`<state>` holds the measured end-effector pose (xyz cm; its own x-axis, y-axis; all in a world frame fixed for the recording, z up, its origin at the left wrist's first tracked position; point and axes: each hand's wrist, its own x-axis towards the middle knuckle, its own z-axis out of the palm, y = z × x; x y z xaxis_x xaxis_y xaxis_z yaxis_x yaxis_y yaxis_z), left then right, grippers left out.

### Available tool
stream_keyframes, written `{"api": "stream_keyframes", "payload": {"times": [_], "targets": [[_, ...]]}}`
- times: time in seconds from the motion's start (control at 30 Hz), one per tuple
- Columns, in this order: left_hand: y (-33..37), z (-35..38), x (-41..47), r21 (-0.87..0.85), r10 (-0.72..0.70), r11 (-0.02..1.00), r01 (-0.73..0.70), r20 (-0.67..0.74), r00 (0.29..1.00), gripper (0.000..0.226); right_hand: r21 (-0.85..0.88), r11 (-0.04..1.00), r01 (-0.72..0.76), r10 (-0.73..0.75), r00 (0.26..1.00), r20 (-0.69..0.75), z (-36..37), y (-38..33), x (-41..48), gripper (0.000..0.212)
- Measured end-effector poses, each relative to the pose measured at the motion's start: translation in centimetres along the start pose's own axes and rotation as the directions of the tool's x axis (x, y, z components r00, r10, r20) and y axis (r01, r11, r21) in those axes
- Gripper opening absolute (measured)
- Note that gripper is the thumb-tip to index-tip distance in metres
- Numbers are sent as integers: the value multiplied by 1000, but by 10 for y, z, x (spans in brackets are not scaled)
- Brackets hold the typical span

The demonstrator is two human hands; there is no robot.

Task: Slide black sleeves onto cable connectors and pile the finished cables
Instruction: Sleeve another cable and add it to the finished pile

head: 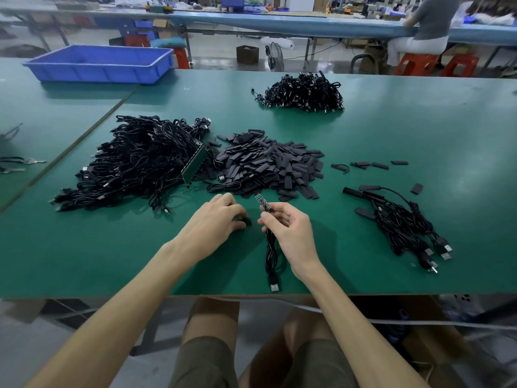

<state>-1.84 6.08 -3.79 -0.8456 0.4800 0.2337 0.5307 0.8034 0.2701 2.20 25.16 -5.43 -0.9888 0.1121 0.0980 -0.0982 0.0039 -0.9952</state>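
My right hand (285, 229) is clamped on a thin black cable (270, 247). Thumb and fingers pinch it just below its small bare circuit-board connector (261, 201), which sticks up and tilts away from me. My left hand (218, 217) lies knuckles-up on the green counter (112, 261), fingers curled down onto one short flat black sleeve (246, 221). Most of the sleeve is hidden under my fingertips, so I cannot tell how firm that pinch is.

The likely trouble is the sleeve itself. It is flat, and if I do not squeeze its mouth open it will probably catch on the board's corners and buckle rather than slide. My grip sits close to the board, so it may also stop the sleeve going fully home unless I shift down the cable. The slack runs toward the counter's near edge and ends in a silver USB plug (274, 287). If that drops over the edge, it could tug the board out of line.

Both forearms reach forward from the near edge, and the hands are just beside each other without touching. The right hand is raised, palm turned left.

Beyond them lies the heap of loose black sleeves (268, 163), touching a tangled heap of unsleeved black cables (134, 163) on its left. The small pile of finished cables (402, 228) is to my right, well apart from both.
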Motion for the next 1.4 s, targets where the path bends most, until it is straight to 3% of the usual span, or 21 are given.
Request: {"api": "stream_keyframes", "payload": {"times": [0.2, 0.67, 0.9, 1.03, 1.13, 1.23, 1.4], "targets": [[6, -1, -3, 157, 105, 982, -103, -2, 995, 29, -25, 1000, 10, -10, 1000, 4, 0, 1, 1, 12], [15, -8, 11, 76, 12, 997, -12, -5, 1000, 22, -50, 999, 17, -18, 999, -30, 0, 2, 2, 13], [19, -2, 1, -205, -56, 978, 29, -125, 991, 11, -7, 999, 31, -31, 999, -14, 0, 0, 2, 12], [17, 4, 1, -332, -101, 942, 56, -120, 988, 7, -13, 999, 46, -47, 999, -24, 0, 1, 2, 13], [15, 4, 4, -484, -171, 867, 118, -67, 983, 6, 25, 998, 56, -56, 998, -19, -1, 1, 2, 14], [10, -2, 7, -641, -171, 746, 179, 74, 982, 7, 79, 995, 68, -68, 998, 0, -2, -1, 1, 15], [4, -7, 8, -681, -93, 697, 225, 225, 970, 19, 128, 990, 55, -58, 998, 21, -4, -3, 2, 15]]}}
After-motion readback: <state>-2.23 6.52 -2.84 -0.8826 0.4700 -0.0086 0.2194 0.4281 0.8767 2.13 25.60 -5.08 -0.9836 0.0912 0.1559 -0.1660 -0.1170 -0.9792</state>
